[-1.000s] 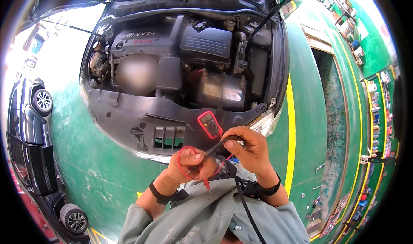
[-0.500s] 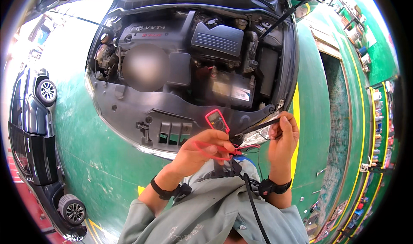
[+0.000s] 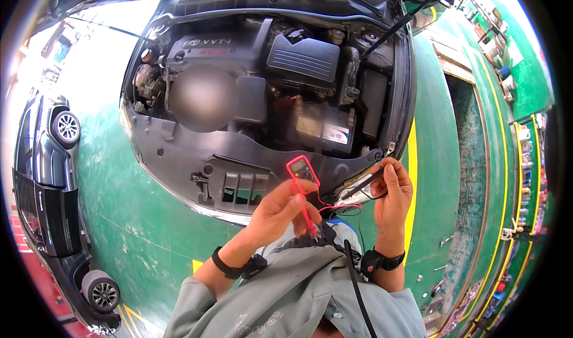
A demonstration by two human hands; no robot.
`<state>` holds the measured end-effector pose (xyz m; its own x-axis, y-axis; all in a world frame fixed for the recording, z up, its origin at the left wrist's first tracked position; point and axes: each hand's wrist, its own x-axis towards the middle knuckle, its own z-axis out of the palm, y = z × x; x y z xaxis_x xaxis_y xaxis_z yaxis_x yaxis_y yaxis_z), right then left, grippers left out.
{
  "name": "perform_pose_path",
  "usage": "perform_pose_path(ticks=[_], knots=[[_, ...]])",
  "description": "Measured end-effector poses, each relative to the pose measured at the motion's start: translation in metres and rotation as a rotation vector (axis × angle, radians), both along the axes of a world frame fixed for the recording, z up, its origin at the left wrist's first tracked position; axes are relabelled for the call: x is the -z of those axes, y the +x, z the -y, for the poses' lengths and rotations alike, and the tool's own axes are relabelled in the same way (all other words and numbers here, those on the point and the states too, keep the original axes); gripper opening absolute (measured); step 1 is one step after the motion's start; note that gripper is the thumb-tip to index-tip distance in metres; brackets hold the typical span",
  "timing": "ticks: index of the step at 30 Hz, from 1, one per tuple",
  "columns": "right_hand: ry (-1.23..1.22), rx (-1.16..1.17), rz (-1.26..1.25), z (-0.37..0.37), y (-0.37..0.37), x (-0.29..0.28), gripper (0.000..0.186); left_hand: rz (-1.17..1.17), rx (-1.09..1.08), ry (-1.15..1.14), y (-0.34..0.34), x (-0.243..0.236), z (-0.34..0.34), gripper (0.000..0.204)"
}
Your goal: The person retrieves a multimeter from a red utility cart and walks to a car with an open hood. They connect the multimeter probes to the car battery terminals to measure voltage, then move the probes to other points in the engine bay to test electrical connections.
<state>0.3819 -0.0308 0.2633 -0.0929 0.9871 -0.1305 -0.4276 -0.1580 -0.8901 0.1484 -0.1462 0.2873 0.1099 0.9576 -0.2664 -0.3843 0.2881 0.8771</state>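
My left hand (image 3: 276, 211) is closed around a red test probe (image 3: 308, 217), which slants down toward my shirt. Just beyond its fingers is a multimeter (image 3: 304, 170) with a red rim, over the car's front panel; whether it rests there or is held is unclear. Pinched in my right hand (image 3: 394, 190) is a slim black test probe (image 3: 363, 186), pointing down and left by the headlight. A red lead (image 3: 340, 206) loops between the hands. The car battery (image 3: 322, 129) sits in the engine bay beyond the multimeter.
The bonnet is up, a strut (image 3: 391, 34) slanting at the right. A black engine cover (image 3: 215, 42) and an air filter box (image 3: 304, 57) fill the bay. A dark pit (image 3: 468, 153) lies in the green floor at right; another car (image 3: 51, 183) stands at left.
The red probe in my left hand has swung from lying crosswise to pointing down toward me, and the red lead has shifted. The right hand has hardly moved.
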Motion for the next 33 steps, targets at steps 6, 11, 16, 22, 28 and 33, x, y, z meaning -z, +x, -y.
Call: perform_pose_path(ticks=[6, 11, 16, 22, 28, 33], knots=[[-0.025, -0.029, 0.045, 0.000, 0.016, 0.007, 0.020, -0.160, -0.115, 0.041, -0.006, 0.005, 0.003, 0.043], [0.066, 0.055, 0.330, -0.001, 0.030, 0.007, 0.022, -0.316, -0.163, 0.107, -0.016, 0.019, 0.008, 0.043], [0.106, 0.163, 0.602, 0.004, 0.042, 0.010, 0.024, -0.339, -0.296, 0.096, -0.022, 0.021, 0.006, 0.039], [0.086, 0.200, 0.614, 0.008, 0.051, 0.016, 0.026, -0.186, -0.413, 0.015, -0.033, 0.020, 0.005, 0.036], [0.056, 0.208, 0.575, 0.011, 0.057, 0.018, 0.026, -0.189, -0.473, 0.024, -0.044, 0.029, 0.007, 0.033], [0.053, 0.222, 0.553, 0.015, 0.056, 0.018, 0.025, -0.214, -0.454, 0.004, -0.044, 0.037, 0.013, 0.034]])
